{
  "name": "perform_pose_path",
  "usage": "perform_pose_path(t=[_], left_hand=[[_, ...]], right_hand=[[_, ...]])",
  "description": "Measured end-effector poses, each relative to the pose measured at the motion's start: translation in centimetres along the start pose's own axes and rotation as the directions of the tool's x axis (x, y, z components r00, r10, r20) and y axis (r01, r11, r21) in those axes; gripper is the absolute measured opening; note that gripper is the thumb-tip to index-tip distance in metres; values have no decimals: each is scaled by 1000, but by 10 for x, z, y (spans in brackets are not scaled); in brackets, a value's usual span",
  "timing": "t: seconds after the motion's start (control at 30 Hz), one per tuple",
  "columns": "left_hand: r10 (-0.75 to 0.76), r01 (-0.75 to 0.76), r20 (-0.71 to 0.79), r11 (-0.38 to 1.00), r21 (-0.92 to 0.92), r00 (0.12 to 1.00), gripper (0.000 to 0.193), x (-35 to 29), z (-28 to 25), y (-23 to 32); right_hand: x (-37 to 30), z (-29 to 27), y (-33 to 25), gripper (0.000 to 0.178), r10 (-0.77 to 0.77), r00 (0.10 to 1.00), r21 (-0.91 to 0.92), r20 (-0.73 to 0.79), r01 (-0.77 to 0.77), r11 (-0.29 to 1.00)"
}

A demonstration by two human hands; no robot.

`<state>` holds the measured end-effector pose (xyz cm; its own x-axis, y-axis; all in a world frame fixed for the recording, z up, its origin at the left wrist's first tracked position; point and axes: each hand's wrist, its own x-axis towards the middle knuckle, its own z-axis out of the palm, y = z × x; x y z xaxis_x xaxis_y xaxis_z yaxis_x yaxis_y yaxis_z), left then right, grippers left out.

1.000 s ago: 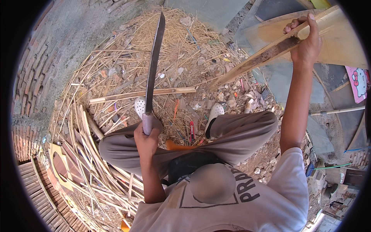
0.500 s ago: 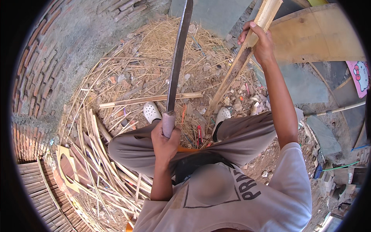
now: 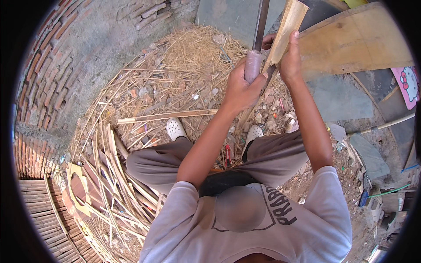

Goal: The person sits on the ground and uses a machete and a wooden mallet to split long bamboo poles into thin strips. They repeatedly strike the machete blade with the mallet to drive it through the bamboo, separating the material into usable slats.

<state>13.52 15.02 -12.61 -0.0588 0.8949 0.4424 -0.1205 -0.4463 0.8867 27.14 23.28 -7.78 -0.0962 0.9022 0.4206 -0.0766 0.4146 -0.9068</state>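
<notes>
My left hand is closed round the pinkish-purple handle of a machete. Its dark blade points away from me and leaves the top of the view. Just to the right, my right hand grips a length of split bamboo, fingertips showing on its left side. The bamboo slants from the upper right down toward my feet, its lower part partly behind my left hand. Handle and bamboo lie very close together; whether the blade touches the bamboo I cannot tell.
Bamboo strips are heaped at my left, and one strip lies across the ground ahead. Shavings and rubble cover the ground between my white clogs and beyond. A brick wall stands left; a tan board lies right.
My left hand has moved right and away from me, bringing the machete beside the bamboo. My right hand has shifted slightly on or with the bamboo, nearer to me.
</notes>
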Motion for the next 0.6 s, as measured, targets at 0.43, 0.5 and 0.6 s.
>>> perform_pose_path(t=[0.43,0.5,0.6], left_hand=[[-77,116,166,964,-240,983,17,-5,13,-12],[-63,94,130,963,-253,990,16,-4,13,-14],[-67,79,57,966,-247,996,15,-5,10,-8]], right_hand=[[1,9,22,91,123,989,205,-86,-103,973],[-4,17,16,90,143,977,174,-160,-115,978],[-33,17,-12,66,-57,989,-42,-135,52,998]])
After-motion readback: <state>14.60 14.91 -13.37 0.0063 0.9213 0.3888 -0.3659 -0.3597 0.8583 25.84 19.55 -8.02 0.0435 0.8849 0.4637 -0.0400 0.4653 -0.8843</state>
